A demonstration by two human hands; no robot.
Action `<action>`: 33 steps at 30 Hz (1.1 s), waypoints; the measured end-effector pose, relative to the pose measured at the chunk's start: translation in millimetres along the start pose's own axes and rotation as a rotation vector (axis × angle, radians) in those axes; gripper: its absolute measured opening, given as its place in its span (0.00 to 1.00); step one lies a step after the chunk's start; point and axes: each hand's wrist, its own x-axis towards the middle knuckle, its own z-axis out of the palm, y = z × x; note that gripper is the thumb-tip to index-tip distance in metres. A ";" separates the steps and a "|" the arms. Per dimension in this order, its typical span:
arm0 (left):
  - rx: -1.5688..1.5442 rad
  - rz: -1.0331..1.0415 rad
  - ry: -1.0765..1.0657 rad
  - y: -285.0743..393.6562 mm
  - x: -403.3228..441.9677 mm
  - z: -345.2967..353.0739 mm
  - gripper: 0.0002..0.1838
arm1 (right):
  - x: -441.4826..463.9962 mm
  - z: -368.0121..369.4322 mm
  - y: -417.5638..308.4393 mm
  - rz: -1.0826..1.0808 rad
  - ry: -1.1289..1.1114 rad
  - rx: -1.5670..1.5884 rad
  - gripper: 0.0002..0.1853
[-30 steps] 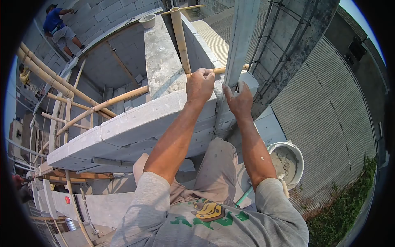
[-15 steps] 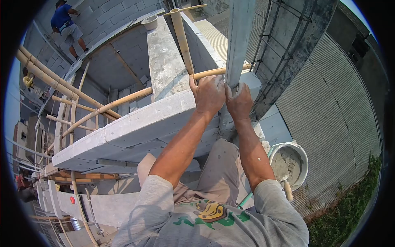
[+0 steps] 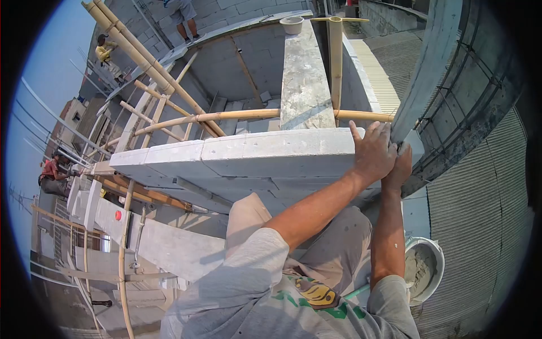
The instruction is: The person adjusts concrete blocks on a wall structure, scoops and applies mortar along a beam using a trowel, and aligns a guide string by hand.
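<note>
My left hand point(image 3: 374, 151) lies on the top of the pale block wall point(image 3: 282, 146) near its right end. Its fingers are spread, the outer one standing apart. Close against it is my right hand point(image 3: 400, 168), at the corner where the wall meets an upright grey post point(image 3: 420, 73). The thumb side of this hand shows; its curled fingers are partly hidden, and what they press on cannot be made out. Below my right forearm stands a white bucket point(image 3: 440, 268) with wet grey mortar point(image 3: 419, 271) in it.
A bamboo rail point(image 3: 243, 115) runs behind the wall, with a plank point(image 3: 307, 73) bearing a small bucket point(image 3: 292, 25). Steel rebar point(image 3: 463, 85) rises beside the post. Corrugated roofing point(image 3: 474, 214) lies lower right. Other people point(image 3: 53, 175) are at the left and top.
My view has swung left, so the wall, hands and bucket appear farther right. Both hands stay at the post's base; my left fingers are more spread. The trowel handle at the bucket no longer shows.
</note>
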 end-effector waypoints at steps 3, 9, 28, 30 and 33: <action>-0.046 -0.051 -0.093 6.7 -1.4 -13.6 0.36 | -3.4 2.7 6.3 0.060 -0.088 -0.045 0.15; -0.185 -0.034 0.073 7.3 -7.0 -0.3 0.34 | -8.2 10.5 26.3 0.047 -0.060 0.107 0.16; -0.058 -0.039 0.119 -0.9 10.3 -9.4 0.34 | -1.8 7.5 12.5 0.063 -0.119 -0.203 0.18; -0.050 -0.030 0.102 -3.4 14.4 -12.4 0.34 | 0.0 5.3 9.8 0.076 -0.138 -0.182 0.18; -0.024 -0.022 0.047 -7.3 20.3 -18.0 0.34 | 2.9 1.8 1.6 0.183 -0.181 -0.147 0.17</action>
